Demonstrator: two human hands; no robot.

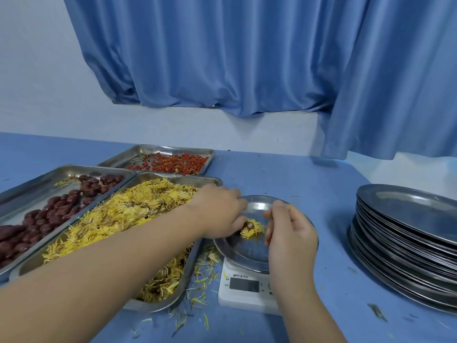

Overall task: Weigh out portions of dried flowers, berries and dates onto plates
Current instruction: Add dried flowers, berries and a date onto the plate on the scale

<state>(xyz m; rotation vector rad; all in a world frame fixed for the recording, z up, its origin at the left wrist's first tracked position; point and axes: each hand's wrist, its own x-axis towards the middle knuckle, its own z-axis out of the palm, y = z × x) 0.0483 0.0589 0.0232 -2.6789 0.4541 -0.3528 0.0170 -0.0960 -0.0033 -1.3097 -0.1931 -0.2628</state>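
A white digital kitchen scale (227, 290) is standing on the blue desk (309, 184), with its grey display (244, 284) facing the person; the reading is too blurred to make out. A round stainless-steel plate (237, 253) is sitting on the scale platform. A small clump of yellow dried flowers (253, 229) is lying on the plate, near its centre.

The left hand (220, 209) is reaching across from the left. Its fingers are curling down onto the clump, and the thumb and fingertips are pinching the clump's left edge. The right hand (291, 233) is hovering over the right half of the plate. Its fingers are loosely curled and its fingertips are pointing down just beside the clump. Whether they are holding any petals cannot be told.

Just left of the scale, a rectangular steel tray (158, 306) is carrying a heap of yellow dried flowers (128, 211), and the left forearm is crossing above it. A second steel tray (37, 179), further left and touching the first, is holding dark red dates (49, 216). A third steel tray (128, 154), behind both, is holding small orange-red berries (178, 162).

Loose yellow petals (200, 285) are lying on the desk between the flower tray and the scale. A stack of round steel plates (405, 243) is standing well apart, at the right side of the desk. A blue curtain (247, 58) is hanging behind the desk.
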